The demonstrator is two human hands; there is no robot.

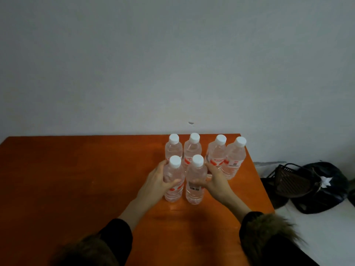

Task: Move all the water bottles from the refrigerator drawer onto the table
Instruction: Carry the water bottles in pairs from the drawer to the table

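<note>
Head view — two front bottles on the desk [96, 169] are gripped: left bottle [173, 181] by left hand [156, 179], right bottle [196, 183] by right hand [216, 179].

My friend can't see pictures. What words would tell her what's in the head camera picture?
A person's left hand and right hand each grip an upright water bottle, the left front bottle and the right front bottle, on an orange table. Four more white-capped bottles stand in a row behind them, near a grey wall.
</note>
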